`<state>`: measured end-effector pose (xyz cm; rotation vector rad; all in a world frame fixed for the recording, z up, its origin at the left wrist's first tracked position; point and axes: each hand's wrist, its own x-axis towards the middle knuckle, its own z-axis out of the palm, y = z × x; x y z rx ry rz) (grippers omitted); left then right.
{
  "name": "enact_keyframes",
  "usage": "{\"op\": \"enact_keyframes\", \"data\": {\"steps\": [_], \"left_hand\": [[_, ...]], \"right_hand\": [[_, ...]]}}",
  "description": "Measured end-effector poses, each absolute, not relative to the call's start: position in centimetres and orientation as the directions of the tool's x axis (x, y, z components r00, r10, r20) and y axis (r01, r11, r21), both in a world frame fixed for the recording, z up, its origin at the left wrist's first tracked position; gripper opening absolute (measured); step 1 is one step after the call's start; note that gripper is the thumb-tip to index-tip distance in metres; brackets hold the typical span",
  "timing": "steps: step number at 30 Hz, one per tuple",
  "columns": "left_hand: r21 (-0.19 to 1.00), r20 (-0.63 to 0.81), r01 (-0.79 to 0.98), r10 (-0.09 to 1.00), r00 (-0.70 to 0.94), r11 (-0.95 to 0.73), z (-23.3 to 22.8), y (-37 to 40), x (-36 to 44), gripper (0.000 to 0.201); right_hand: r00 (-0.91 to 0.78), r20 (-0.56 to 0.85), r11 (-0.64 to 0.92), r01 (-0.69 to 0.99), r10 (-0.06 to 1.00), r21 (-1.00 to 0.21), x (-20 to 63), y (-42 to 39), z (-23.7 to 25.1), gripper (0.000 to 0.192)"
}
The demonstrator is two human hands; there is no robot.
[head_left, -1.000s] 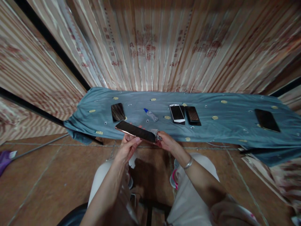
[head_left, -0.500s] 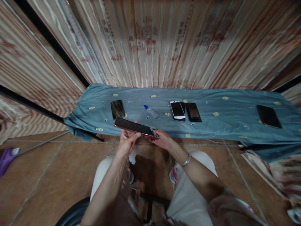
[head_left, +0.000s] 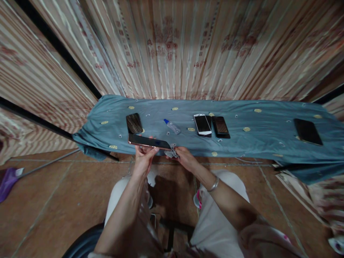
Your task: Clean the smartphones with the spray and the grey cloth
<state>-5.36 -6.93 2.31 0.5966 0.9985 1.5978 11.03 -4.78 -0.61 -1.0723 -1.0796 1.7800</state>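
Both forearms reached forward from the lower edge of the view and angled inward, the left forearm point(head_left: 122, 211) slanting up to the right and the right forearm point(head_left: 228, 200) slanting up to the left, above parted knees. The left hand point(head_left: 144, 157) was closed in a grip, its thumb stretched along the near side and its fingers partly hidden underneath. Just beside it, without touching, the right hand point(head_left: 185, 157) pointed leftward, its fingers drawn together in a pinch.
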Motion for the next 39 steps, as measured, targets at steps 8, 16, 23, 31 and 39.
{"op": "enact_keyframes", "data": {"steps": [8,16,23,31,39], "left_hand": [[0.845,-0.145,-0.533,0.943,-0.299,-0.039,2.1,-6.6,-5.9,0.09],[0.84,-0.168,-0.543,0.94,-0.298,-0.022,1.9,-6.7,-5.4,0.089],[0.867,-0.114,-0.496,0.948,-0.298,-0.052,1.5,-6.8,-4.7,0.094],[0.868,-0.118,-0.496,0.953,-0.279,-0.038,1.3,-6.9,-4.8,0.097],[0.845,-0.126,-0.532,0.942,-0.311,-0.063,2.4,-6.7,-6.7,0.083]], "right_hand": [[-0.341,0.429,0.548,0.552,0.836,-0.629,12.4,-5.4,-0.1,0.027],[-0.401,0.545,0.658,0.614,0.736,-0.437,11.4,-5.5,-0.8,0.034],[-0.398,0.531,0.653,0.587,0.748,-0.478,10.4,-5.7,-0.5,0.036],[-0.414,0.53,0.667,0.554,0.74,-0.499,9.6,-5.7,-0.2,0.038],[-0.393,0.52,0.645,0.571,0.758,-0.508,11.1,-4.9,-0.9,0.036]]}}
